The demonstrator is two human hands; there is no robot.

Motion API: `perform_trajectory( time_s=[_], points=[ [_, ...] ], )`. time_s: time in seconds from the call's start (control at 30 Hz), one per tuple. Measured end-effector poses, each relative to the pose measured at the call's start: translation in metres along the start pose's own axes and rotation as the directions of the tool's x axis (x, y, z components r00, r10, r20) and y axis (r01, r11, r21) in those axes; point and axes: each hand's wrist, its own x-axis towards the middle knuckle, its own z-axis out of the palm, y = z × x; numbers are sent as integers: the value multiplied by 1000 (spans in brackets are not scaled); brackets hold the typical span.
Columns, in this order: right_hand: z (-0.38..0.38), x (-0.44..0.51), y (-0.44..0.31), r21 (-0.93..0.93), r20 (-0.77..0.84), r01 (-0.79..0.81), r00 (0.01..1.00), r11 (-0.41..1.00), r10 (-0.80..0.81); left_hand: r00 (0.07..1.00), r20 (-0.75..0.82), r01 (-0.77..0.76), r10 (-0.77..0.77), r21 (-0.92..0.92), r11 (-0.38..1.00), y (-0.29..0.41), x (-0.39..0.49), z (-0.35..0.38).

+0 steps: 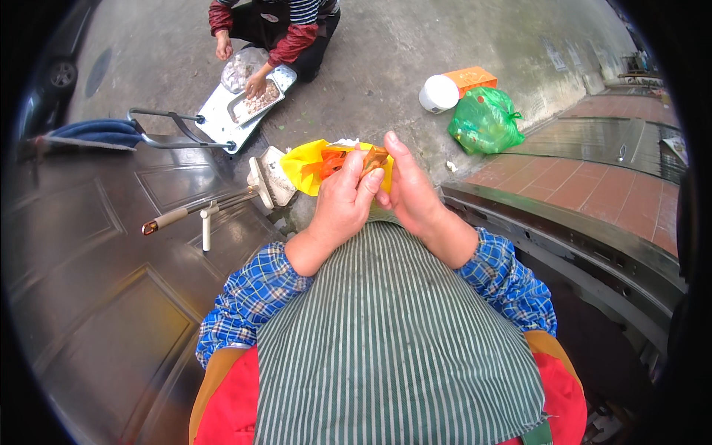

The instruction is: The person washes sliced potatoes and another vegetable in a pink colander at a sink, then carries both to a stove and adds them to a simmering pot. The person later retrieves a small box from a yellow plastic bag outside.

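My left hand (347, 203) has thumb and fingers closed on a small shiny orange-brown packet (375, 158). My right hand (414, 194) is pressed close beside it, thumb raised and fingers curled behind the packet, so its hold is partly hidden. Just beyond both hands is a yellow plastic bag (301, 166), spread wide at the top, with bright orange wrapped pieces (332, 161) inside. A white scrap shows at its far rim. What supports the bag is hidden by my hands. A green-striped apron (389, 322) covers my front.
A person (289, 33) crouches ahead, hands over a metal tray (273, 101) of small pieces and a clear bag (242, 68). On the right are a green bag (485, 121), white bucket (439, 93) and orange box (471, 79). A broom (272, 177) leans left, beside a dark panelled door (111, 300).
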Motion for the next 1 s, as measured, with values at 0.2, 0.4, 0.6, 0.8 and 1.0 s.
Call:
perform_trajectory(
  time_s=[0.2, 0.4, 0.6, 0.8, 1.0],
  points=[
    [3, 2, 0, 27, 20, -18, 1000, 999, 18, 996, -92, 20, -10, 118, 993, -3, 2, 5],
    [6, 4, 1, 33, -15, -20, 1000, 999, 21, 953, -78, -222, 293, 479, 849, -2, 6, 3],
    [-6, 9, 1, 3, 49, -26, 998, 1000, 26, 995, -104, 3, 1, 38, 999, -4, -2, 2],
    [-1, 14, 10, 51, -7, -3, 1000, 999, 3, 970, -154, -96, 187, 465, 880, -16, 3, -2],
    [-3, 13, 7, 48, 131, -35, 991, 998, 28, 974, -120, -127, 192, 410, 903, -20, 6, 2]
  ],
)
